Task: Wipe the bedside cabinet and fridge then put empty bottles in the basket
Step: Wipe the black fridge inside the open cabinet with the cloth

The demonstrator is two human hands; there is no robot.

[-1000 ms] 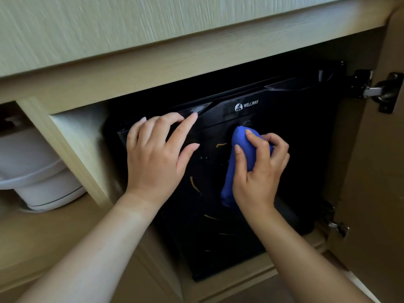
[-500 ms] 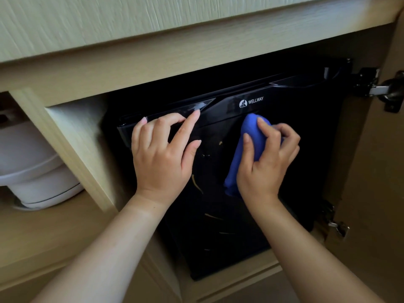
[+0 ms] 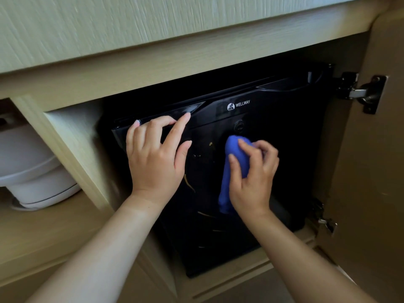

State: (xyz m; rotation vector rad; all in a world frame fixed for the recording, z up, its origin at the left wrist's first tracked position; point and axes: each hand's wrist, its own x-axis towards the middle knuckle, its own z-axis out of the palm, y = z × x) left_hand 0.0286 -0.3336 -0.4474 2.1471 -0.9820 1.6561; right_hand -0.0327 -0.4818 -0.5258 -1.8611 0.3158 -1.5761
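A black mini fridge (image 3: 288, 149) marked WELLWAY sits inside a light wooden cabinet (image 3: 153, 62). My right hand (image 3: 253, 178) presses a bunched blue cloth (image 3: 234, 154) against the middle of the glossy fridge door, just below a round lock. My left hand (image 3: 155, 158) lies flat on the upper left part of the door, fingers spread, fingertips at the door's top edge. No bottles or basket are in view.
A white kettle-like appliance (image 3: 32, 169) stands on the shelf in the left compartment. The cabinet door (image 3: 371, 193) hangs open on the right, with metal hinges (image 3: 363, 92) at its top and lower edge. A wooden divider (image 3: 65, 149) separates the two compartments.
My right hand has slid the blue cloth down the door from near the logo to below the lock. My left hand stays in place on the door.
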